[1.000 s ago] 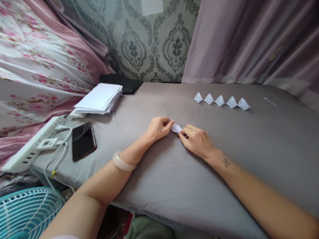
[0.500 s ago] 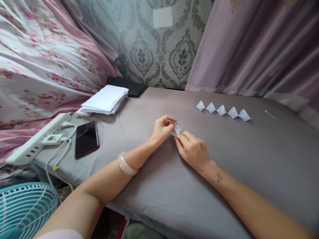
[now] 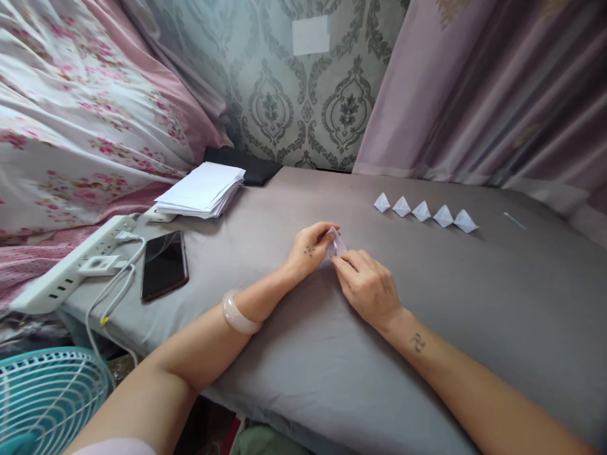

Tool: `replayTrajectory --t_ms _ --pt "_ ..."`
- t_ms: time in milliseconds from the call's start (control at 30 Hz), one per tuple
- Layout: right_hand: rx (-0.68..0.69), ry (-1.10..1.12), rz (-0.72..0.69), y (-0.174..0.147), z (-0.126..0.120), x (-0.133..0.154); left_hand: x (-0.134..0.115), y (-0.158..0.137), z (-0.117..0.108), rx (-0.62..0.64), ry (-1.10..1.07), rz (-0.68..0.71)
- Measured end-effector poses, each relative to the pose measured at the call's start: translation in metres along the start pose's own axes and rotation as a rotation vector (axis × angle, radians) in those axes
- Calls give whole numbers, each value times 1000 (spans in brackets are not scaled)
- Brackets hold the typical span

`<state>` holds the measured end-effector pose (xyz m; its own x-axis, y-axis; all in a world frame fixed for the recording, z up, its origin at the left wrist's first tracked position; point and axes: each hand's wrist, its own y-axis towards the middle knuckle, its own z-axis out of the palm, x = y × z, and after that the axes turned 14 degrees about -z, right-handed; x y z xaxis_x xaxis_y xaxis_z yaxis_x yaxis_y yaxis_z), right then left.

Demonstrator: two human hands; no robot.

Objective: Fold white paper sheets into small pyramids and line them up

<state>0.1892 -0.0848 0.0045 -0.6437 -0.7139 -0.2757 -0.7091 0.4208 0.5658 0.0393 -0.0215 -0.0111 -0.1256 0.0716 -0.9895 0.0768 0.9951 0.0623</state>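
- While the left hand (image 3: 308, 249) pinches the paper (image 3: 337, 244) at its left side, the right hand (image 3: 372, 284) has it by the lower edge, so I have both hands on one thing.
- Left grip: I see the thumb pressed on the paper and the fingers curled round behind it, nearly closed; how tightly they squeeze, I cannot tell from here.
- Right grip: thumb and forefinger come together at the paper's edge, with hardly any gap between them; the other fingers are bent in, and their tips are hidden from me.
- The paper is small, white and creased, between the two hands over the middle of the cover (image 3: 294, 373). I cannot tell whether it touches the cloth.
- Beyond the right hand, well apart from it, I count five folded pieces (image 3: 421, 212) in a slanting row, points up, set close side by side.
- Farther right I have a thin stick (image 3: 515, 220) lying by itself.
- On the left forearm there is a pale bangle (image 3: 239, 314).
- To the left, I see the phone (image 3: 164, 265) lying screen up and dark, near the power strip (image 3: 71, 265), which has a charger (image 3: 99, 266) plugged in.
- Behind the phone is the stack (image 3: 202, 186) of white sheets, its edges uneven.
- At my lower left I get part of the fan (image 3: 47, 398).
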Motion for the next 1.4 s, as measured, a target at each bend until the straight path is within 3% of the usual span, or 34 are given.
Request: replayTrajectory --t_ms 167,367,533,767,1100,1267,1400 --pt "12 -15 -8 -1 1 0 -13 -4 -5 153 -168 -191" --pt "25 -40 -37 -1 4 3 -19 -6 -3 124 -307 -398" --pt "54 -90 -87 2 4 8 -19 -8 2 39 -335 -397" --pt "75 -49 -64 1 3 10 -13 -8 2 71 -336 -386" --pt "-17 106 -82 -2 7 2 -17 -5 -3 -43 -309 -561" --pt "-73 175 -82 -5 12 -2 -14 -1 -6 -26 -323 -629" --pt "-83 259 16 -7 12 -3 -10 1 -8 13 -334 -563"
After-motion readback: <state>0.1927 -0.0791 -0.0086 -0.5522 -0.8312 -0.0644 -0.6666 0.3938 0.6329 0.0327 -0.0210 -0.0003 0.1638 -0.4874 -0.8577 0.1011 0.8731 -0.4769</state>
